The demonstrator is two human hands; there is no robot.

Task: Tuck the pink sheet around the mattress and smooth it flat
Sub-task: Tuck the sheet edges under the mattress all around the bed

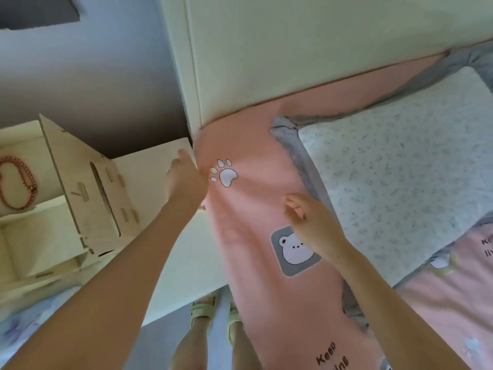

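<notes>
The pink sheet (pixel 256 145) lies over the bed's edge beside a pillow (pixel 394 166). The left hand (pixel 184 180) presses its side with straight fingers just beside the paw print (pixel 225 173). The right hand (pixel 312 222) rests near it, fingers loosely curled, holding nothing.

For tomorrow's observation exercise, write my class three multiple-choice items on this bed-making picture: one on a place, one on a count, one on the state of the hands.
1. Where does the white paw print lie on the pink sheet?
A. beside the left hand
B. under the pillow
C. by the person's sandals

2. How many small toe marks does the paw print have?
A. two
B. four
C. six

3. What is the right hand doing?
A. lifting the pillow
B. hanging beside the leg
C. resting on the sheet with curled fingers, above the bear patch

Answers: 1 A, the print sits just right of the left hand at the bed edge; 2 B, four ovals ring the pad; 3 C, the hand lies on pink fabric beside the patch.
</notes>
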